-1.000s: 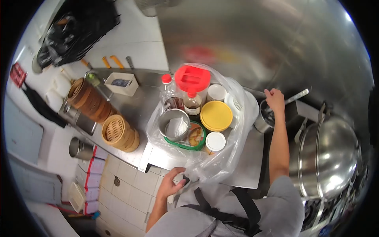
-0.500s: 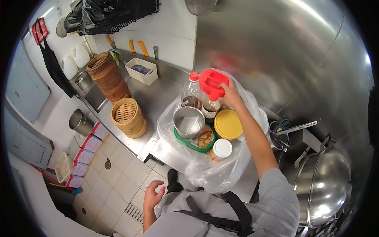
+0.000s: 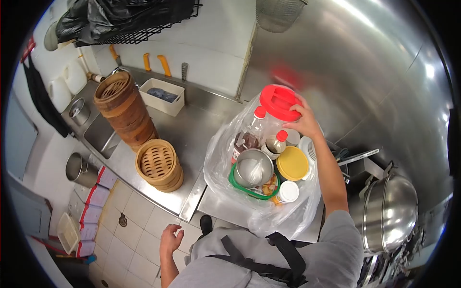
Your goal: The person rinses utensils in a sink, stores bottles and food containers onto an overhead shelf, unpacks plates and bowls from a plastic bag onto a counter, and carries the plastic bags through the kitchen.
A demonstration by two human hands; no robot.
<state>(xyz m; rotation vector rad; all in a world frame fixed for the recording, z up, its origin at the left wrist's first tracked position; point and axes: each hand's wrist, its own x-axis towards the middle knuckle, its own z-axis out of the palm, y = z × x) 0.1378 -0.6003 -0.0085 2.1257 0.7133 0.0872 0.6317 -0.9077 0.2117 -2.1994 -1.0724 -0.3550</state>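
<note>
A: What's nearest?

B: The left hand (image 3: 170,238), low in the frame and left of centre. It's loosely curled, half open, holding nothing. It's free, I'd say, to steady the clear plastic bag (image 3: 216,168) on the surface (image 3: 222,211).

A: And inside the bag?

B: Nearest first, around mid-frame: the white-lidded jar (image 3: 288,191), then the green-rimmed tub (image 3: 234,181) with the metal pot (image 3: 241,170) above it. The yellow lid (image 3: 293,163) is to the pot's right. Beyond, two red-capped bottles stand close together, the taller bottle (image 3: 248,139) on the left, the shorter bottle (image 3: 282,135) on the right.

A: Then the right hand (image 3: 305,120)?

B: Farther up, right of centre, curled onto the right edge of the red lid (image 3: 276,103). How firm that grip is, I can't tell.

A: How would you do it well?

B: Thumb and fingers pressing evenly, wrist clear of the shorter bottle's cap just below, and no bag film pinched under the fingers.
</note>
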